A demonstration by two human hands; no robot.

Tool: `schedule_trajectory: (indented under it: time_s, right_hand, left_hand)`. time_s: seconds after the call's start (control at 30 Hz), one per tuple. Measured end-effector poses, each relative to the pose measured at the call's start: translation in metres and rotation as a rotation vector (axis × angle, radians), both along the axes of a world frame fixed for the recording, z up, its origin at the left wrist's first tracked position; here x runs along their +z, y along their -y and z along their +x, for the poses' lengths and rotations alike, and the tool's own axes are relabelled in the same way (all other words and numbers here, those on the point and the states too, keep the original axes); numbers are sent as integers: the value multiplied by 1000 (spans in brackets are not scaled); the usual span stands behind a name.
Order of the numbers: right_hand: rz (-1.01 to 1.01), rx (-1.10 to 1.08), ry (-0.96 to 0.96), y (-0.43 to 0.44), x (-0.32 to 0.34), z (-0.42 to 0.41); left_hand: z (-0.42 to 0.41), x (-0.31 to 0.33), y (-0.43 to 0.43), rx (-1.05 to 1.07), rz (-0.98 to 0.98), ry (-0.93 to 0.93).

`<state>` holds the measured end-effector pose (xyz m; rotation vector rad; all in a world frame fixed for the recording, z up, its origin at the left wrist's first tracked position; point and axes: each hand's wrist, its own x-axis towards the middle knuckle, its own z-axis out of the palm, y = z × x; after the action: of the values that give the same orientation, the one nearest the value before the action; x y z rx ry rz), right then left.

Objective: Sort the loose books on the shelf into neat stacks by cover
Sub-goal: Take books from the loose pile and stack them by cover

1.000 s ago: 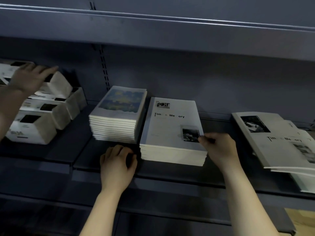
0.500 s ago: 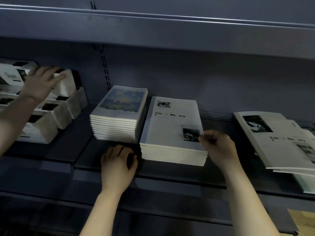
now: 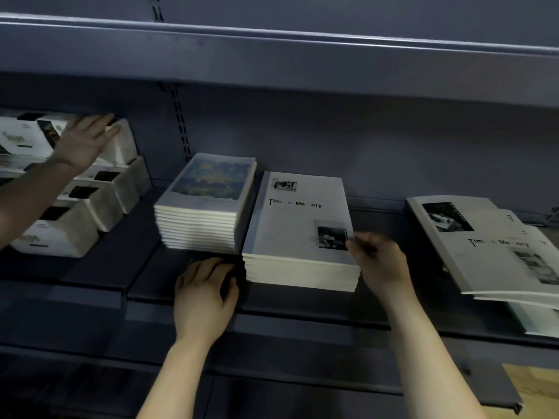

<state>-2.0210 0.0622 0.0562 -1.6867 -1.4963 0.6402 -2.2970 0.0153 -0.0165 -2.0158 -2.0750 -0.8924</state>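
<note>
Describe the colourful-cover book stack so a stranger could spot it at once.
On the dark shelf, look between the white boxes and the Time & Memory stack. The colourful stack there alone has a blue and yellow cover; its neighbours are white.

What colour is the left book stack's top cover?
Top cover: mottled blue and yellow above white; head view.

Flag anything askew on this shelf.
The loose white Time & Memory books at the right lie fanned and crooked, edges mismatched, unlike the squared white Time & Memory stack and blue-yellow-covered stack mid-shelf.
</note>
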Motion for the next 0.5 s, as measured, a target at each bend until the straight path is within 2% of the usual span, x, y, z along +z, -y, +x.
schedule_trajectory:
  time_s: [0.37, 0.43, 0.5]
  right_hand:
    - [80, -36, 9, 9, -2, -6]
    - [64, -12, -2, 9, -2, -2]
    - [21, 27, -11, 10, -4, 5]
  left_hand:
    - [2, 5, 3, 18, -90, 8]
    - [2, 9, 3, -10, -90, 125]
    - [6, 19, 7, -26, -61, 363]
